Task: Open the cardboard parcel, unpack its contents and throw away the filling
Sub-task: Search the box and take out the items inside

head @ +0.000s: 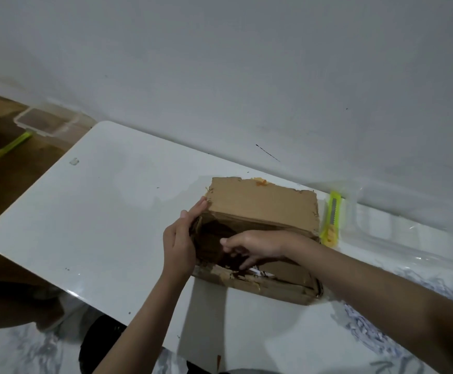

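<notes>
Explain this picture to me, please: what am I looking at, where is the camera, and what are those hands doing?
There is no machine here, just a person working with bare hands. The one picture comes from a wide-angle camera worn on the person's head, looking forward and down, so the arms reach in from the bottom edge.

On the white table lies a cardboard box, already opened on the side facing the person. The left hand steadies the box's left edge. The right hand reaches into the dark opening; what it touches inside is hidden, so I cannot tell whether it has a grip on anything.

Just right of the box lies a green cutter, and beyond it a clear plastic tub. On the floor at far left are another clear tub and a green stick-like item.
</notes>
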The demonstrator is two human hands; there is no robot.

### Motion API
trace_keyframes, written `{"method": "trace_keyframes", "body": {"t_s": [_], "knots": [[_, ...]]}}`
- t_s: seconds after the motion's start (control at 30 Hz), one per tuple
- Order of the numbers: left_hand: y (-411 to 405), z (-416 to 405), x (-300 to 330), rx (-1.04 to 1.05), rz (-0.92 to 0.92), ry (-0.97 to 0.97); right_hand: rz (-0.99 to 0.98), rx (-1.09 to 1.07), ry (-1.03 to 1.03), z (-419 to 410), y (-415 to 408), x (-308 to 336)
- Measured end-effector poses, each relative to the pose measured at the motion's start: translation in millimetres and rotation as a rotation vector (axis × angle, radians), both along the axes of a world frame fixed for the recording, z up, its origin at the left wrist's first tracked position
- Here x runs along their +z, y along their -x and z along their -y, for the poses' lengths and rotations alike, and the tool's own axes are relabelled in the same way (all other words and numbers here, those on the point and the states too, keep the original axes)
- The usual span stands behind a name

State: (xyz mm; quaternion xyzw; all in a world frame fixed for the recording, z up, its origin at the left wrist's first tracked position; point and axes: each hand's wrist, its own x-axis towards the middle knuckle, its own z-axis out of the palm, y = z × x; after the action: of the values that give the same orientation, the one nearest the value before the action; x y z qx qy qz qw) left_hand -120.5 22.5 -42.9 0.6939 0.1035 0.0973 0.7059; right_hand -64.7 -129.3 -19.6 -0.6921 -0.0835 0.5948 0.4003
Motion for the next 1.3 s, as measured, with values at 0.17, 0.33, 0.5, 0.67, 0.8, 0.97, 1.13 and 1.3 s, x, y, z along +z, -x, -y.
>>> {"method": "trace_keyframes", "body": {"t_s": [0.17,0.33,0.5,0.67,0.8,0.97,1.13,1.3], "knots": [[-0.2,0.6,-0.5,-0.001,0.000,0.008,0.110,0.034,-0.061,29.5,0.9,13.4],[0.1,-0.2,-1.8,0.014,-0.001,-0.031,0.280,0.226,0.130,50.5,5.5,35.1],[-0.9,-1.2,-4.0,0.004,-0.003,-0.003,0.272,0.347,0.199,40.9,13.6,24.2],[-0.5,0.3,-0.4,0.008,-0.002,-0.020,0.308,-0.036,-0.081,39.4,6.9,15.7],[-0.3,1.5,-0.5,0.014,-0.008,0.005,0.178,-0.053,-0.104,43.2,12.1,15.9],[0.0,1.9,1.3,0.009,0.001,0.006,0.165,-0.095,-0.021,18.2,28.9,4.0],[-0.1,1.7,1.0,0.014,-0.029,0.029,0.810,-0.103,-0.149,16.6,26.7,-0.4],[-0.5,0.7,-0.1,0.011,-0.019,0.028,1.220,0.298,-0.160,41.5,16.8,-15.7]]}}
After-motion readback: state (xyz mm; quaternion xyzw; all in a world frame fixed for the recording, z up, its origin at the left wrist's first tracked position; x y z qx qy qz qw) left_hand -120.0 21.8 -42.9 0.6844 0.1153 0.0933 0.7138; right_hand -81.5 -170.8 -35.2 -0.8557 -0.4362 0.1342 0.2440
